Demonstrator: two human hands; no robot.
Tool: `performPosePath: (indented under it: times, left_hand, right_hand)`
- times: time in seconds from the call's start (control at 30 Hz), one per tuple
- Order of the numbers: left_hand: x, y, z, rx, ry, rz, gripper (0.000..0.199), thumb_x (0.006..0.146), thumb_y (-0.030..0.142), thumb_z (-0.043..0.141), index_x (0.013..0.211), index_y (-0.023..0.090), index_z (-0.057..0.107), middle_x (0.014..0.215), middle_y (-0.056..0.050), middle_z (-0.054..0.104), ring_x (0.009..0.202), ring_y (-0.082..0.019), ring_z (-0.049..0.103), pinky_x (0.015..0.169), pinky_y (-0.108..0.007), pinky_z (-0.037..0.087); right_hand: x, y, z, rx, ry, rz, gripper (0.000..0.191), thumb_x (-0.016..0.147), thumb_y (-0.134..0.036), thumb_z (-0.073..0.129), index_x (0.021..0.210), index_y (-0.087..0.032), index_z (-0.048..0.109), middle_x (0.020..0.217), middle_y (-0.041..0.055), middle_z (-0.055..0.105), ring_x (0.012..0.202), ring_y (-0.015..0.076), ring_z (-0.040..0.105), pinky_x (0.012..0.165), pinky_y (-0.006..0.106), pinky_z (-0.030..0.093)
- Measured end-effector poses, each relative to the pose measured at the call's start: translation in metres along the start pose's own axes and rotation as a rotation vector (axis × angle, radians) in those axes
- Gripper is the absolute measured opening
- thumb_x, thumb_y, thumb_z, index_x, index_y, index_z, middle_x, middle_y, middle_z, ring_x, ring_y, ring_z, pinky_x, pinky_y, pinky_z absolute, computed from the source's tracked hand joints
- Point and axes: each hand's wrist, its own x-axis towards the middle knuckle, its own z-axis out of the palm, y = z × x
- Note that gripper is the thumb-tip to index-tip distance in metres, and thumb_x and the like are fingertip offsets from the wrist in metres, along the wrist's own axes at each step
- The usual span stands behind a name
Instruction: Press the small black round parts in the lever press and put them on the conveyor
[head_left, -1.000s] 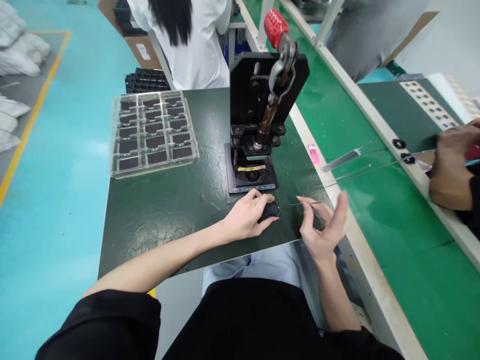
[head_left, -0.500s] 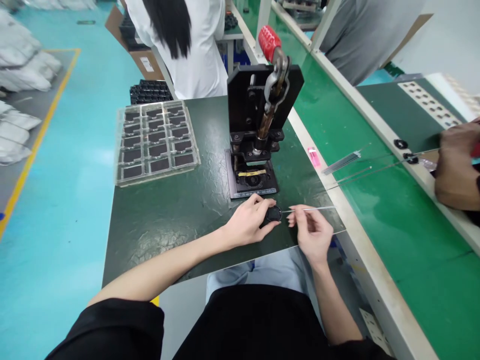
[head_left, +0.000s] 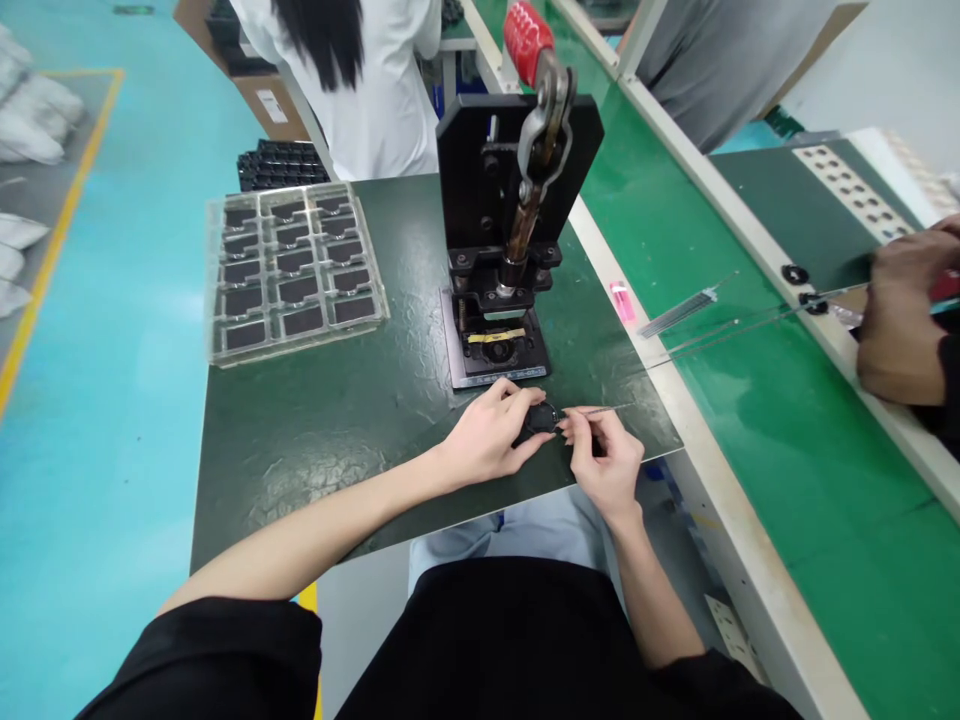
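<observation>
Left hand [head_left: 486, 436] gripping a small black round part [head_left: 541, 420] on the dark green surface [head_left: 315, 440], right hand [head_left: 609, 463] pinching a thin metal rod [head_left: 600, 410] at its rim: apparently insertion underway, calling for steady alignment.

A glossy teal-blue epoxy floor [head_left: 97, 500] fills the left of the room, with pale patches of reflected light lying across it. A yellow painted floor stripe [head_left: 64, 230] borders a grey floor area [head_left: 45, 190], where white stuffed sacks [head_left: 30, 140] are piled. A long white-framed workbench with a bright green surface [head_left: 787, 430] runs along the right, beside a dark green textured bench mat [head_left: 300, 470]. A brown cardboard box [head_left: 270, 100] stands farther back, and a pale wall [head_left: 892, 70] closes the upper right.
</observation>
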Motion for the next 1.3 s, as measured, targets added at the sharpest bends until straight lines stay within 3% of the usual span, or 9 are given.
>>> performPosePath:
  times: [0.27,0.43,0.83,0.93,1.03,1.2,1.3]
  left_hand:
    - [0.0,0.001,0.001,-0.003,0.013,0.01,0.039,0.099,0.039,0.063,0.128,0.016,0.05,0.12,-0.013,0.07,0.11,-0.029,0.062,0.092,-0.045,0.059]
    - [0.001,0.0,0.001,-0.011,0.004,0.006,0.039,0.1,0.04,0.062,0.129,0.016,0.05,0.12,-0.014,0.07,0.11,-0.029,0.062,0.093,-0.046,0.06]
    - [0.001,-0.001,0.002,-0.024,0.013,0.018,0.037,0.1,0.037,0.061,0.127,0.016,0.05,0.118,-0.014,0.071,0.109,-0.029,0.062,0.093,-0.046,0.059]
    - [0.001,0.0,0.002,-0.052,0.014,0.018,0.034,0.099,0.035,0.062,0.126,0.017,0.05,0.12,-0.015,0.07,0.11,-0.028,0.063,0.095,-0.047,0.059]
    - [0.001,0.0,0.002,-0.053,0.028,0.007,0.034,0.099,0.035,0.063,0.125,0.018,0.051,0.119,-0.014,0.07,0.112,-0.029,0.063,0.097,-0.048,0.058]
    - [0.001,0.001,0.002,0.017,0.028,0.005,0.034,0.1,0.041,0.062,0.123,0.017,0.053,0.112,-0.013,0.072,0.106,-0.028,0.063,0.093,-0.045,0.059]
    - [0.001,0.003,0.002,0.112,0.068,0.0,0.043,0.099,0.053,0.061,0.121,0.015,0.056,0.109,-0.013,0.072,0.1,-0.028,0.064,0.088,-0.044,0.059]
  right_hand:
    - [0.0,0.0,0.0,-0.057,0.017,-0.063,0.013,0.102,-0.02,0.057,0.091,-0.02,0.065,0.08,0.0047,0.075,0.066,0.0166,0.073,0.063,0.027,0.06]
    - [0.005,-0.003,0.0,-0.117,0.015,-0.184,0.013,0.1,-0.014,0.057,0.09,-0.021,0.062,0.08,0.0046,0.075,0.068,0.0171,0.073,0.064,0.027,0.06]
    - [0.012,-0.01,0.003,-0.194,-0.102,-0.272,0.021,0.103,-0.015,0.05,0.084,-0.022,0.052,0.072,0.0029,0.064,0.064,0.016,0.064,0.061,0.028,0.051]
    - [0.014,-0.009,0.002,-0.129,-0.135,-0.208,0.022,0.103,-0.018,0.049,0.082,-0.022,0.053,0.071,0.0021,0.063,0.062,0.0149,0.063,0.061,0.027,0.05]
    - [0.015,-0.006,-0.001,0.038,-0.133,-0.042,0.024,0.104,-0.027,0.053,0.08,-0.021,0.055,0.072,0.0016,0.064,0.06,0.0128,0.061,0.059,0.025,0.05]
    - [0.019,0.004,-0.005,0.397,0.193,0.289,0.028,0.104,-0.046,0.057,0.092,-0.02,0.057,0.063,-0.0047,0.051,0.05,0.0088,0.049,0.047,0.021,0.041]
    - [0.022,0.006,-0.006,0.455,0.205,0.304,0.026,0.103,-0.046,0.058,0.1,-0.02,0.06,0.068,-0.0033,0.056,0.051,0.0089,0.05,0.048,0.021,0.043]
